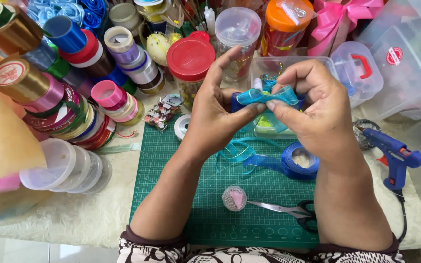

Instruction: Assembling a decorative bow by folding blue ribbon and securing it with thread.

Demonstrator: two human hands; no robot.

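Both hands meet above a green cutting mat [181, 160]. My left hand [218, 114] pinches the left end of a folded teal ribbon bow [264, 95] between thumb and fingers. My right hand [313, 109] grips its right end, thumb pressed under the fold. A sheer teal ribbon tail hangs below the bow. It trails over the mat to loose teal ribbon loops [237, 151] and a blue ribbon roll [299, 160].
Black-handled scissors [293, 212] and a small round bead tub [234, 198] lie on the mat's near side. A blue glue gun [393, 153] stands at right. Several ribbon spools [74, 97] pile up left; jars with a red-lidded one [190, 61] and clear plastic boxes [395, 53] line the back.
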